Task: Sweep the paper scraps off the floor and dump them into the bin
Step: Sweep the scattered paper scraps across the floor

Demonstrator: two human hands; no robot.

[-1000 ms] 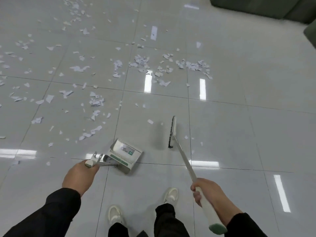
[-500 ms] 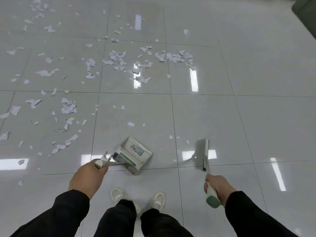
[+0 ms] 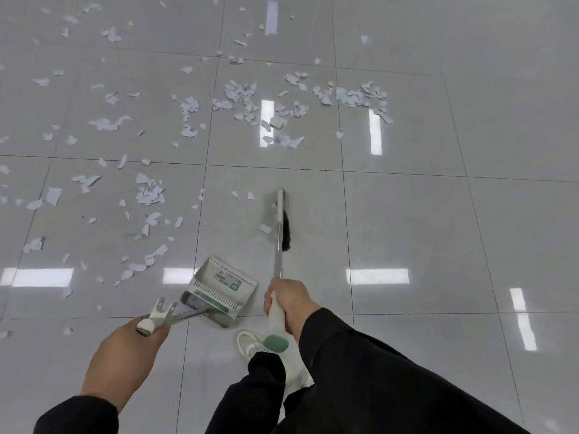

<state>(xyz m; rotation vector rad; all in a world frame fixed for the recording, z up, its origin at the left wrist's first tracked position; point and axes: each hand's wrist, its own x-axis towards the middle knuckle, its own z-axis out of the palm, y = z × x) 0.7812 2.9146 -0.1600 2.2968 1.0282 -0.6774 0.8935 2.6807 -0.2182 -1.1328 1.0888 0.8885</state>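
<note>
The left hand [image 3: 125, 355] grips the dustpan [image 3: 221, 291] handle, keeping its mouth facing the paper scraps [image 3: 150, 192], while the right hand [image 3: 289, 302] clenches the broom [image 3: 279, 227] handle, bristles down for sweeping.

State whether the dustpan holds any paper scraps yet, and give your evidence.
Apparently empty. The dustpan shows only its own tray and label, while the paper scraps lie scattered on the floor.

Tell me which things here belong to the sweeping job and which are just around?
Part of the job:
broom, gripped by the right hand
dustpan, its handle held by the left hand
paper scraps on the floor

Just around:
white shoe
</note>
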